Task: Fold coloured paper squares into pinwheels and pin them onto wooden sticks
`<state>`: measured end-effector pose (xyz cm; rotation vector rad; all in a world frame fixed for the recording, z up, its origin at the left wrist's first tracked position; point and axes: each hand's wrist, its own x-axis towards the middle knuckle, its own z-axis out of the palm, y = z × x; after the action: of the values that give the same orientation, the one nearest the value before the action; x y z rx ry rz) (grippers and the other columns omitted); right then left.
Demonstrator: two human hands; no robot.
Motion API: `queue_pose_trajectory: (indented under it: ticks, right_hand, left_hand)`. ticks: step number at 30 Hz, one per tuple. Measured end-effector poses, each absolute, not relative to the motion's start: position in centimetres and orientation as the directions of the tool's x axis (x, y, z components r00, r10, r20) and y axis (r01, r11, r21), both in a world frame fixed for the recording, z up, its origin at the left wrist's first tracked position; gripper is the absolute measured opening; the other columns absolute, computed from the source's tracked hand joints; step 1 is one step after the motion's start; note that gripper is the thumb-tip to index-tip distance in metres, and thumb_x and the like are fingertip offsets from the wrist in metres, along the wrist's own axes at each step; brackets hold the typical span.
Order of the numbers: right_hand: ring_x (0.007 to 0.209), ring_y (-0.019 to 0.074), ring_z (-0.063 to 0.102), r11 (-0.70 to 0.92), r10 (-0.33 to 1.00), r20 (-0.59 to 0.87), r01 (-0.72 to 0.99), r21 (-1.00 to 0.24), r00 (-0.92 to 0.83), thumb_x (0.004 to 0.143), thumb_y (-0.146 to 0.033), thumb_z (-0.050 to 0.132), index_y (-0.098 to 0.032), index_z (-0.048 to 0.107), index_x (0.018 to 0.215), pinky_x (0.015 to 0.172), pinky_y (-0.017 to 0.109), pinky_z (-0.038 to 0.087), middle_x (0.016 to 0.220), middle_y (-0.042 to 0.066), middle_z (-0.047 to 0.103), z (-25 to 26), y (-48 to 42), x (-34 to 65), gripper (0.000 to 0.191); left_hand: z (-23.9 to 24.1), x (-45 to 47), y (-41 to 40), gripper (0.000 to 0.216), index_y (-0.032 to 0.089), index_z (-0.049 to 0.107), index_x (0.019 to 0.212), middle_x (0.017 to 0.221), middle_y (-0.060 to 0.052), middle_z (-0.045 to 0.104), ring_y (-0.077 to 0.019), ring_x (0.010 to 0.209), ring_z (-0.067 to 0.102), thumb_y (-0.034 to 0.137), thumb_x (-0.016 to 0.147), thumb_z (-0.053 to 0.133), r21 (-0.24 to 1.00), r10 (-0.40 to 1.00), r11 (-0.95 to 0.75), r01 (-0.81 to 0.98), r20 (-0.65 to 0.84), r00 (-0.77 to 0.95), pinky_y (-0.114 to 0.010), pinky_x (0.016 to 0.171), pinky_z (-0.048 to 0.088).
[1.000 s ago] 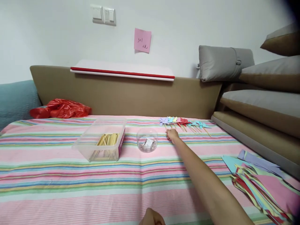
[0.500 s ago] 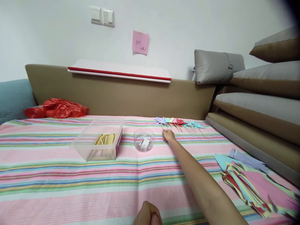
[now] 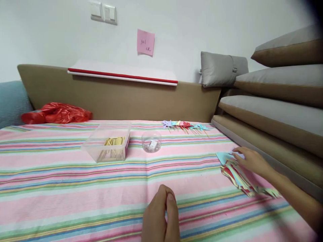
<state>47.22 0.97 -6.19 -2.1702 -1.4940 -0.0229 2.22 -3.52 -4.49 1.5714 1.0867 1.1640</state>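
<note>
My right hand (image 3: pixel 251 162) rests on top of a stack of coloured paper sheets (image 3: pixel 239 176) at the right of the striped bed cover (image 3: pixel 75 188), fingers spread and touching the top sheet. My left hand (image 3: pixel 161 216) hovers low at the bottom centre, fingers pressed together, with nothing visible in them. A row of finished paper pinwheels on sticks (image 3: pixel 184 126) lies at the far edge. A clear box of wooden sticks (image 3: pixel 109 146) and a small clear round tub of pins (image 3: pixel 151 142) stand in the middle.
A red plastic bag (image 3: pixel 57 113) lies at the far left against the tan headboard (image 3: pixel 121 97). Stacked grey and tan cushions (image 3: pixel 275 111) line the right side. A pink note (image 3: pixel 145 42) and light switches (image 3: pixel 104 12) are on the wall.
My right hand has drawn back from the pinwheels and come down onto the paper stack at the right. My left hand has risen further into view. The view has shifted slightly.
</note>
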Motion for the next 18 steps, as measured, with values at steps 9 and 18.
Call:
queue_pose_trajectory:
  ticks: [9, 18]
  right_hand:
    - [0.132, 0.0350, 0.060, -0.172, 0.919, 0.286, 0.930, -0.325, 0.270, 0.087, -0.058, 0.061, -0.019, 0.064, 0.133, 0.114, 0.049, 0.044, 0.143, 0.016, 0.064, -10.5, -7.8, 47.3, 0.061]
    - [0.116, 0.0249, 0.067, -0.263, 0.875, 0.293, 0.887, -0.380, 0.385, 0.101, -0.039, 0.060, -0.018, 0.062, 0.130, 0.103, 0.050, 0.052, 0.129, 0.010, 0.069, -11.0, -7.8, 46.3, 0.036]
  left_hand:
    - [-3.7, 2.3, -3.1, 0.038, 0.026, 0.035, 0.074, 0.067, 0.003, 0.039, -0.0176, 0.061, 0.038, 0.046, 0.106, 0.028, 0.913, 0.923, -0.268, 0.308, 0.151, 0.354, -0.031, 0.059, 0.027]
    - [-4.3, 1.8, -3.1, 0.038, 0.026, 0.037, 0.076, 0.069, 0.003, 0.041, -0.0190, 0.063, 0.040, 0.049, 0.105, 0.027, 0.876, 0.907, -0.313, 0.368, 0.160, 0.391, -0.032, 0.060, 0.028]
